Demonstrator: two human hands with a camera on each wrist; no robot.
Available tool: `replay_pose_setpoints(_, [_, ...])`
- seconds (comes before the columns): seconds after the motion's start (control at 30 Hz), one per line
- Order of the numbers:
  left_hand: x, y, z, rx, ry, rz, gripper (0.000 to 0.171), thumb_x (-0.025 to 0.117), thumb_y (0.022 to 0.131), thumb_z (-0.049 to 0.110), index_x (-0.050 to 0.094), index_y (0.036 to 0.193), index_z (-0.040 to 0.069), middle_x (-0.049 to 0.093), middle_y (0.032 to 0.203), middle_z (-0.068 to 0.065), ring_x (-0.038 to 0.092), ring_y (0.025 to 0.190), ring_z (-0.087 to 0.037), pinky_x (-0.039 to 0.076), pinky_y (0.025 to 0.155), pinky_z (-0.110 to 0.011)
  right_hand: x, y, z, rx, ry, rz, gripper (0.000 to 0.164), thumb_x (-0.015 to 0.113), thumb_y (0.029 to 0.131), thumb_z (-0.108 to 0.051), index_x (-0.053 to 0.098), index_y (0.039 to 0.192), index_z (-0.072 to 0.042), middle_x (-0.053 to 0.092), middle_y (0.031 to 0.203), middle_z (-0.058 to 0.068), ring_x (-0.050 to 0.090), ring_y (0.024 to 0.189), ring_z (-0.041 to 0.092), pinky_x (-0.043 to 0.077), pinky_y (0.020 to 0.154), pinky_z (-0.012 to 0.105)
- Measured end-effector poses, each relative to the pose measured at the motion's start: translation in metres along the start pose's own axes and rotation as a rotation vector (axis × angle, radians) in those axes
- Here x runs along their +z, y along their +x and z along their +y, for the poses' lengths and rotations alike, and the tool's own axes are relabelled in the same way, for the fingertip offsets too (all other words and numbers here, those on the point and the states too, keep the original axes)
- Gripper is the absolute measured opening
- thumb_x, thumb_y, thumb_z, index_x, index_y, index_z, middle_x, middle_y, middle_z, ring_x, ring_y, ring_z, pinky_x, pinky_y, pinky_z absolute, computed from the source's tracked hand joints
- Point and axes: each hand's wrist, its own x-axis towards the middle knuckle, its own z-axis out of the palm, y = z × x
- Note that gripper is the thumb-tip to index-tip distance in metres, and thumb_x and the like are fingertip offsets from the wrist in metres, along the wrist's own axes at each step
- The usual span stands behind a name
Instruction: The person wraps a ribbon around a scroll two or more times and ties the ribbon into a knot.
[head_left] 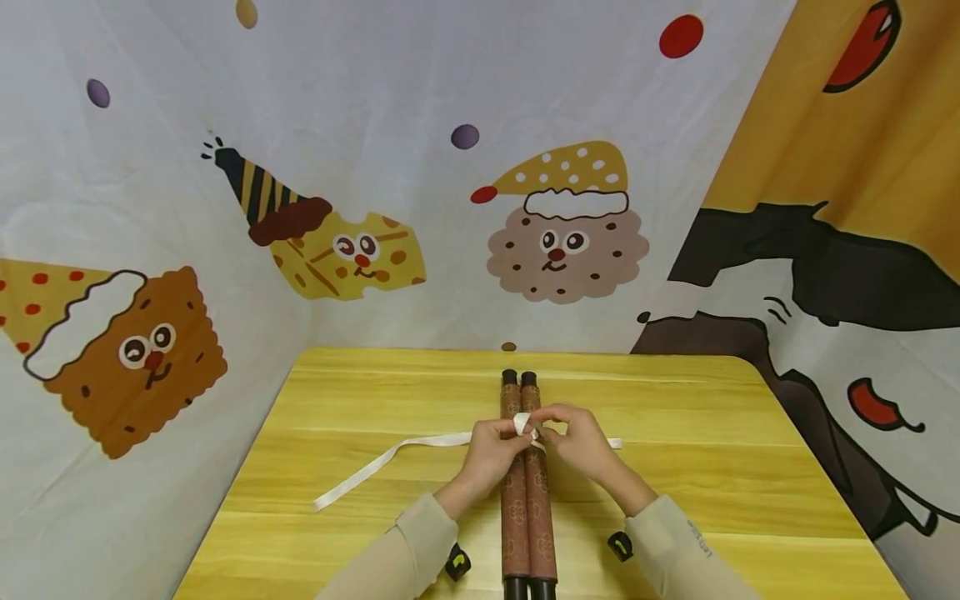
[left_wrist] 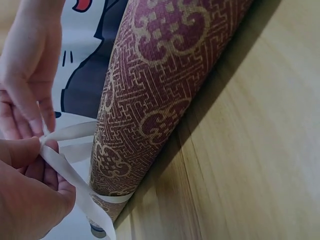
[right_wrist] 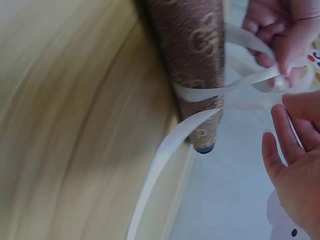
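Head view: two long cylindrical rolls (head_left: 540, 508) are lying side by side on the pale yellow wood-grain desk (head_left: 712, 467), reddish-brown patterned covering, black end caps (head_left: 528, 379) showing at far and near ends. Flat white ribbon (head_left: 375, 462) is wrapping around them past mid-length; a long tail is trailing left over the desk, a shorter end is poking out right. Left grip (head_left: 491, 454) is pinching the ribbon above the rolls, right grip (head_left: 581, 437) is pinching it just beside, a small white loop standing between. Loose cream cuffs (head_left: 426, 521) are covering the wrists; two small black bands (head_left: 458, 562) with yellow-green marks are sitting near the forearms. Smooth cartoon-printed cloth (head_left: 420, 75) is hanging behind. Left wrist view: covering is showing a woven-looking maroon ground, gold fretwork and rounded medallions; left thumb and fingers are squeezing the ribbon close together, right fingertips are meeting just above. Right wrist view: ribbon is crossing the roll as a thin, slightly shiny band, tail curving down; right thumb and index are closing narrowly at the ribbon, other fingers spreading loosely.
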Motion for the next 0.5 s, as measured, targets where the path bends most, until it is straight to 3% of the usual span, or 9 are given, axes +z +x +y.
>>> replay_pose_setpoints(0.17, [-0.002, 0.002, -0.006, 0.002, -0.036, -0.021, 0.012, 0.063, 0.084, -0.005, 0.067, 0.092, -0.013, 0.067, 0.093, -0.029, 0.062, 0.085, -0.03, 0.049, 0.081, -0.057, 0.004, -0.001, 0.012, -0.051, -0.059, -0.065, 0.035, 0.073, 0.075, 0.004, 0.071, 0.097, -0.023, 0.066, 0.099, -0.005, 0.055, 0.096, 0.013, 0.05, 0.084, 0.047])
replay_pose_setpoints(0.4, [-0.001, 0.014, -0.034, 0.002, -0.08, -0.026, 0.003, 0.066, 0.081, -0.006, 0.068, 0.084, -0.006, 0.069, 0.088, -0.023, 0.064, 0.081, -0.024, 0.052, 0.078, -0.055, 0.008, 0.0, 0.023, -0.137, -0.085, -0.083, 0.033, 0.072, 0.078, 0.001, 0.072, 0.091, -0.029, 0.066, 0.093, -0.014, 0.053, 0.094, 0.009, 0.05, 0.081, 0.041])
replay_pose_setpoints(0.5, [-0.002, 0.015, -0.038, -0.003, -0.081, -0.015, 0.004, 0.068, 0.079, -0.006, 0.068, 0.081, -0.002, 0.07, 0.085, -0.019, 0.064, 0.078, -0.021, 0.052, 0.077, -0.054, 0.008, 0.0, 0.027, -0.145, -0.1, -0.078, 0.029, 0.073, 0.078, -0.002, 0.073, 0.089, -0.03, 0.067, 0.092, -0.014, 0.054, 0.093, 0.008, 0.051, 0.081, 0.04])
